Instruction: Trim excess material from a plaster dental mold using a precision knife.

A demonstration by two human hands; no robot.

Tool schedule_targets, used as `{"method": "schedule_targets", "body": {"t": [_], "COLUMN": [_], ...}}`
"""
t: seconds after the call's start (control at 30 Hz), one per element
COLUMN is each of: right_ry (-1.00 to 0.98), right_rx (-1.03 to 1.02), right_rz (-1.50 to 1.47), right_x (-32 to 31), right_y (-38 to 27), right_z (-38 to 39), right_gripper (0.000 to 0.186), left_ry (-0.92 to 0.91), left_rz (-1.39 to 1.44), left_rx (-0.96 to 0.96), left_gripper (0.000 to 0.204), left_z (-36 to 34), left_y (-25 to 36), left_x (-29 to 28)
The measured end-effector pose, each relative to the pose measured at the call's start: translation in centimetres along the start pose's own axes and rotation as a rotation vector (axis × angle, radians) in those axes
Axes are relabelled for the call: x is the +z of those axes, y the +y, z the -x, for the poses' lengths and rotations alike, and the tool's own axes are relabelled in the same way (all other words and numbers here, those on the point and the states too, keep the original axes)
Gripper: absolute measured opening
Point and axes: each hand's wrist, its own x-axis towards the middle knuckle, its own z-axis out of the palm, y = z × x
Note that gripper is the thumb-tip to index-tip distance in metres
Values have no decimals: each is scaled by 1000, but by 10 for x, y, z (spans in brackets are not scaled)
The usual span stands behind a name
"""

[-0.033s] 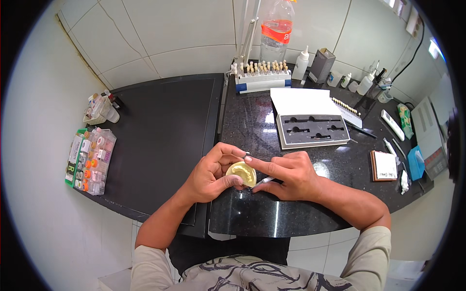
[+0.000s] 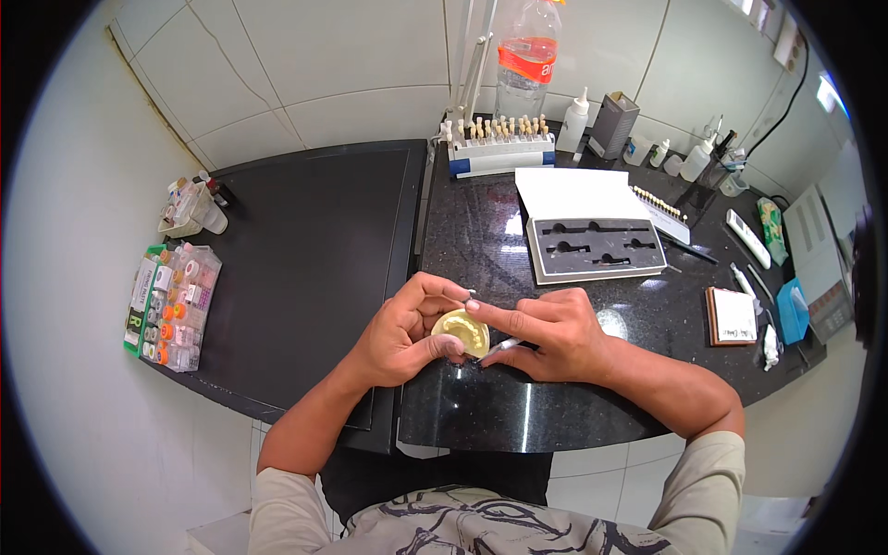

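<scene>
The left hand (image 2: 400, 340) grips a pale yellow cast (image 2: 462, 335) at the centre of the frame, its thumb along the lower left edge and its fingers curled behind. The cast faces up toward the camera, showing a curved row of teeth. The right hand (image 2: 557, 335), just beside it, is partly closed on a pale rod (image 2: 505, 345), with the thumb below and the index finger stretched left to the cast's upper rim. Most of the rod is hidden by the hand, so its kind is hard to tell.

Both hands are over the near part of a speckled black worktop (image 2: 472, 402). Above and right of them, an open case (image 2: 601, 278) shows a dark insert with cut-outs, its white lid folded back. A tooth strip (image 2: 668, 218) lies against the case's right side. Farther right are a white remote (image 2: 748, 239), a green packet (image 2: 771, 231), a white block (image 2: 735, 319) on a brown base and a blue holder (image 2: 793, 311).

At the upper centre, a tooth rack (image 2: 504, 165) stands in front of a clear bottle (image 2: 529, 60) with a red label; a white squeeze bottle (image 2: 574, 120) and a grey carton (image 2: 614, 125) stand to their right. A black panel (image 2: 305, 259) fills the left of the frame, with a clear box (image 2: 190, 310) of small jars at its left edge and a cup (image 2: 215, 219) above that.
</scene>
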Motion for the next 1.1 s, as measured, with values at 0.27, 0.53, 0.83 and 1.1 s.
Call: {"method": "schedule_targets", "body": {"t": [0.27,0.53,0.83,1.1], "right_ry": [59,117,74,44], "right_rx": [-18,-52,80,143], "right_rz": [-10,-27,-57,-63], "right_x": [2,3,1,3], "right_y": [0,-1,1,4], "right_z": [1,0,0,3], "right_gripper": [54,23,18,21], "left_ry": [-32,-36,41,51], "left_rz": [-3,43,-28,-61], "left_rx": [1,-5,-19,81], "left_gripper": [41,42,41,40], "left_z": [2,1,-2,-2], "left_y": [-10,-7,-3,-10], "left_x": [-6,-8,-1,-3]}}
